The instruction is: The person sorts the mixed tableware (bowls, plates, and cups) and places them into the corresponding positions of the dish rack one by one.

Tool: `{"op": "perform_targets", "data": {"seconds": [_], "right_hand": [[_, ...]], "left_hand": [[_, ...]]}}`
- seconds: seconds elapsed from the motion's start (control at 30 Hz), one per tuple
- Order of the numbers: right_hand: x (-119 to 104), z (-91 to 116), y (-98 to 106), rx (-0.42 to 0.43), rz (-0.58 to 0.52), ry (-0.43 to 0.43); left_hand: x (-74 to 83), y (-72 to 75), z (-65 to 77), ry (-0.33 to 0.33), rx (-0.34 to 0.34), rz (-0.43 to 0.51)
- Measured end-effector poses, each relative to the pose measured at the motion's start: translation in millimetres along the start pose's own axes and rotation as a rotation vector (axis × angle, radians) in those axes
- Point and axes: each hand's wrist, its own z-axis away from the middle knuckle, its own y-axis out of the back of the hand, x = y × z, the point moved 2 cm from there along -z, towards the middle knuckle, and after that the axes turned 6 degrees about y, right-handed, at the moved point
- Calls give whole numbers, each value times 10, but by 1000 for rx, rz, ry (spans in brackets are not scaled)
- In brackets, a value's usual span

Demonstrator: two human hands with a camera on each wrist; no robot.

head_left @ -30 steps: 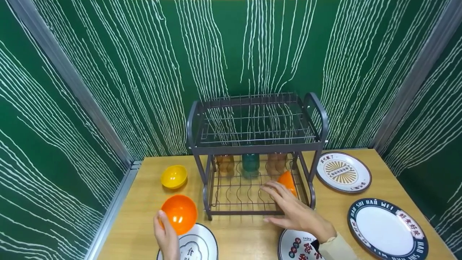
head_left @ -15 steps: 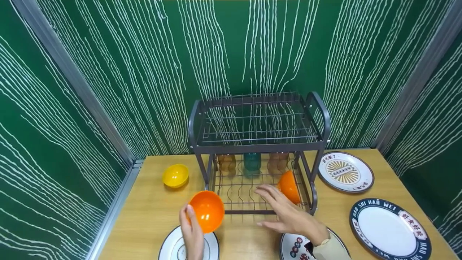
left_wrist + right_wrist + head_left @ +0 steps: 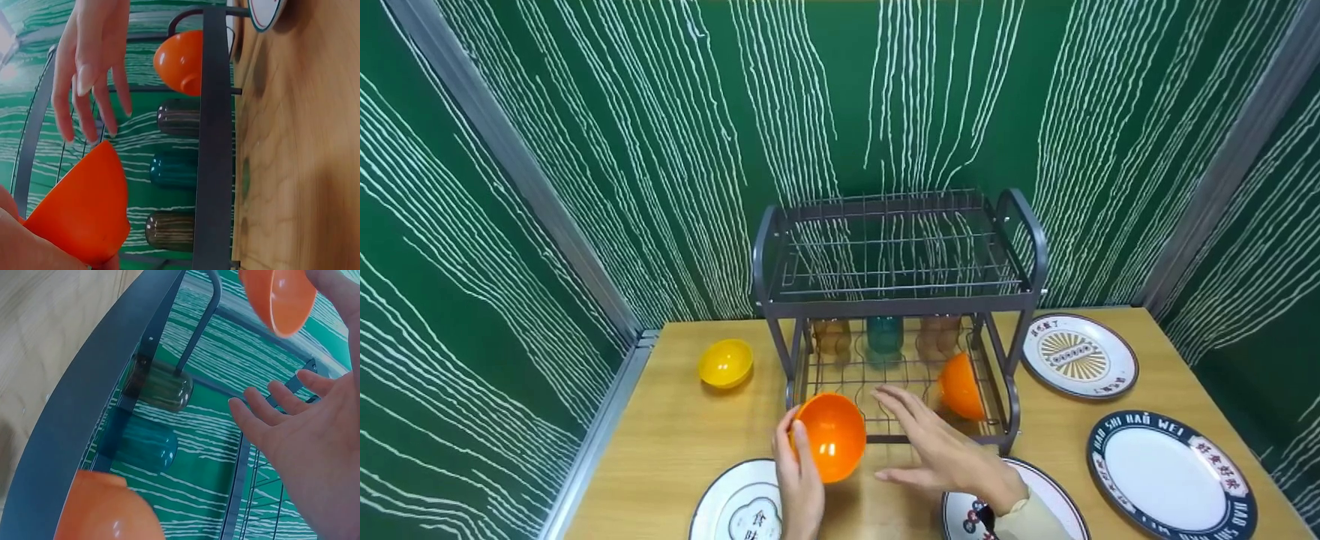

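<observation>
My left hand [image 3: 797, 484] grips an orange bowl [image 3: 835, 439] by its left side, thumb at the rim, in front of the dish rack [image 3: 896, 307]. The bowl's hollow faces up and towards me; in the left wrist view this bowl [image 3: 84, 211] shows from the side. To its right hovers my right hand [image 3: 952, 459], fingers stretched and apart, holding nothing. A second orange bowl [image 3: 962, 388] stands on its side at the right end of the rack's lower tier. Behind it, the teal glass [image 3: 884, 335] is flanked by two brownish glasses [image 3: 832, 336], upside down.
A yellow bowl [image 3: 725, 363] sits on the table left of the rack. Two plates lie at the right, one with a sunburst [image 3: 1072, 355], one dark-rimmed [image 3: 1166, 472]. Two more plates, left [image 3: 727, 491] and right [image 3: 1054, 499], lie at the front, partly behind my hands.
My left hand has carried the orange bowl rightward, from over the left table to the rack's front. My right hand has shifted slightly left, away from the bowl in the rack.
</observation>
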Motion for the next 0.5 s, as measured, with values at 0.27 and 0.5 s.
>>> {"op": "perform_targets", "data": {"seconds": [0.27,0.5], "right_hand": [[-86,-100,-103,22,-28,35],[-174,-155,-154,20,-38,44]], "left_hand": [[0,-129,68,-58,-18,-50],[20,-237,154,-78,-45,-58]]}}
